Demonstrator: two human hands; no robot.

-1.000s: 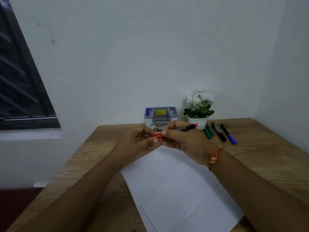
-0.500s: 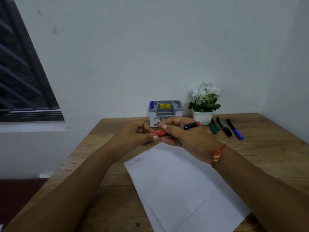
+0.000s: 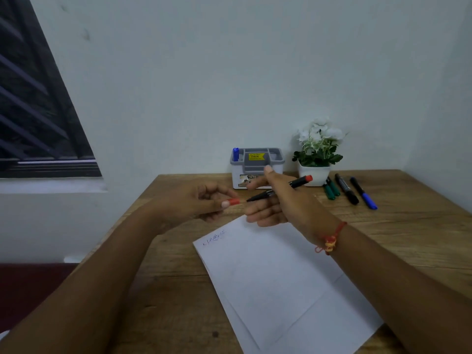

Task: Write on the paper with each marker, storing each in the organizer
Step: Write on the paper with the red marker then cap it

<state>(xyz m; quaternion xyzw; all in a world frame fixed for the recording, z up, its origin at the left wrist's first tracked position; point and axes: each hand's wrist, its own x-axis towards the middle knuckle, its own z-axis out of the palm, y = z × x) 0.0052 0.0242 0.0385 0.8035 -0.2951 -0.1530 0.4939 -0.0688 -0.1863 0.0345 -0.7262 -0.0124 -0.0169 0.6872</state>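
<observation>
My left hand (image 3: 196, 203) pinches a red marker cap (image 3: 234, 201) between thumb and fingers. My right hand (image 3: 278, 203) holds the uncapped black-bodied red marker (image 3: 296, 184), tip pointing left toward the cap, a small gap between them. Both hands hover above the far edge of the white paper (image 3: 278, 282), which carries a short line of blue writing (image 3: 215, 236) near its top left corner. The grey organizer (image 3: 257, 166) stands by the wall behind my hands, with a blue marker (image 3: 235, 154) upright in its left slot.
A white pot with white flowers (image 3: 318, 154) sits right of the organizer. Beside it on the wooden table (image 3: 408, 226) lie two green markers (image 3: 331, 190), a black marker (image 3: 346, 189) and a blue marker (image 3: 364, 192). A dark window is at left.
The red cap has come off the marker: my left hand pulled it leftward, my right hand drew the marker right, and its thumb lifted. The view also tilted slightly.
</observation>
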